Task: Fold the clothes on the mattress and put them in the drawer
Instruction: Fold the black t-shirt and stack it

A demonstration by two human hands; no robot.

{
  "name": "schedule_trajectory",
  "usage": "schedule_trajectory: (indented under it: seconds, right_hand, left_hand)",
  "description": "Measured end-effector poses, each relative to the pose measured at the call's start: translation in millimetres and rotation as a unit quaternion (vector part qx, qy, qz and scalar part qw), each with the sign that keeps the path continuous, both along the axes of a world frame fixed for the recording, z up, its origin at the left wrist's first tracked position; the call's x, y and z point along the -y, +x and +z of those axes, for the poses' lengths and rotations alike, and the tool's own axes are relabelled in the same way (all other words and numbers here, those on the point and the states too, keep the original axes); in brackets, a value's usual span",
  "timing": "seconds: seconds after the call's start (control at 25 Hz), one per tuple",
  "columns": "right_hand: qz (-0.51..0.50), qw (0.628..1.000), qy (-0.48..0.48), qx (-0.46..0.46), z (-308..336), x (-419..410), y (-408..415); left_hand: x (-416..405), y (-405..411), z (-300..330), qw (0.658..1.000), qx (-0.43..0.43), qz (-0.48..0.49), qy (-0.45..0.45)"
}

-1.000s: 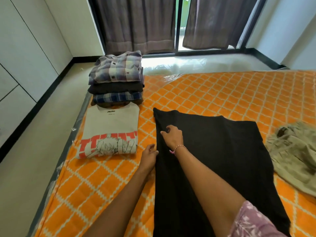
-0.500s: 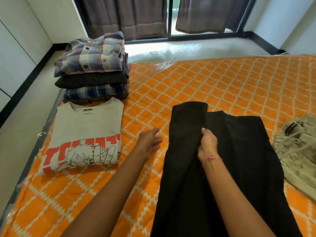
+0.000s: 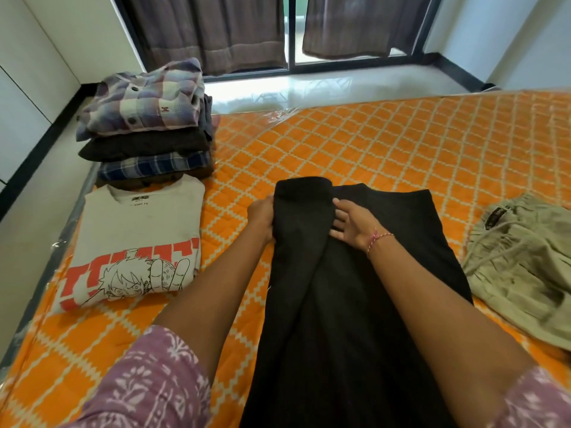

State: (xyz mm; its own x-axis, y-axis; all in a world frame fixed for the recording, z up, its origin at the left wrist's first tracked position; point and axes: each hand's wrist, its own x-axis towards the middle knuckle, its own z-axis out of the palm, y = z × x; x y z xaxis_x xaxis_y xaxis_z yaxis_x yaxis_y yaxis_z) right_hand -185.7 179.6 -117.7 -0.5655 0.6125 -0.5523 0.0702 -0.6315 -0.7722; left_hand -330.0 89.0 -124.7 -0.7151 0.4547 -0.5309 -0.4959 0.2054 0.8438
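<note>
The orange mattress (image 3: pixel 386 143) held everything. The black garment (image 3: pixel 355 288) lay in the middle of it, one side turned over. The pile of folded clothes (image 3: pixel 145 128) sat near the edge and could tip. The left hand (image 3: pixel 261 219) gripped the fold's edge; the right hand (image 3: pixel 350 225) pressed flat, fingers spread. The soft fold could slide crooked if one hand let go.

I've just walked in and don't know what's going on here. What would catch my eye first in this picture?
The bright orange patterned mattress fills the view. In the middle lies a black garment; the left hand grips the edge of its folded-over strip and the right hand lies against that strip's other side. At the left sits a grey T-shirt with a red cartoon print, a stack of folded shirts behind it; crumpled khaki shorts lie at the right.
</note>
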Motion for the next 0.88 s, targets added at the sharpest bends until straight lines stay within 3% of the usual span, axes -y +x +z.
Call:
schedule_trajectory:
  seconds: [0.08,0.2,0.36,0.52,0.56,0.64,0.68,0.76,0.84,0.88]
  right_hand:
    - [-0.044,0.991,0.091,0.089,-2.9,6.1,14.4]
    - [-0.097,0.943,0.24,0.209,-7.1,56.7,57.2]
    - [0.039,0.909,0.321,0.264,-21.8,173.4,123.9]
    - [0.192,0.821,0.405,0.354,-5.2,247.0,159.6]
    - [0.212,0.808,0.41,0.365,-0.5,253.7,162.5]
    - [0.239,0.78,0.428,0.389,2.7,269.8,170.8]
    - [0.243,0.755,0.454,0.406,0.7,276.8,174.5]
    - [0.239,0.713,0.498,0.433,-2.9,292.7,185.4]
    - [0.224,0.713,0.511,0.424,-6.8,300.7,194.6]
    - [0.23,0.723,0.513,0.403,-3.0,302.8,198.9]
  left_hand:
    - [6.2,1.6,-0.1,1.0,-0.012,-0.017,-0.01]
    - [28.5,16.2,-4.4,0.996,-0.07,-0.04,-0.03]
    - [102.8,58.2,-23.0,0.992,-0.105,-0.028,-0.068]
    - [180.5,109.9,-10.1,0.986,-0.136,-0.043,-0.088]
    - [197.6,125.0,-7.1,0.966,-0.221,-0.053,-0.121]
    - [241.0,165.8,-1.8,0.851,-0.489,-0.083,-0.172]
    - [261.3,188.2,-3.8,0.792,-0.568,-0.142,-0.172]
    - [297.6,232.1,-17.6,0.711,-0.615,-0.28,-0.195]
    - [321.1,260.3,-34.1,0.648,-0.62,-0.364,-0.253]
    - [329.5,267.8,-36.2,0.635,-0.619,-0.378,-0.264]
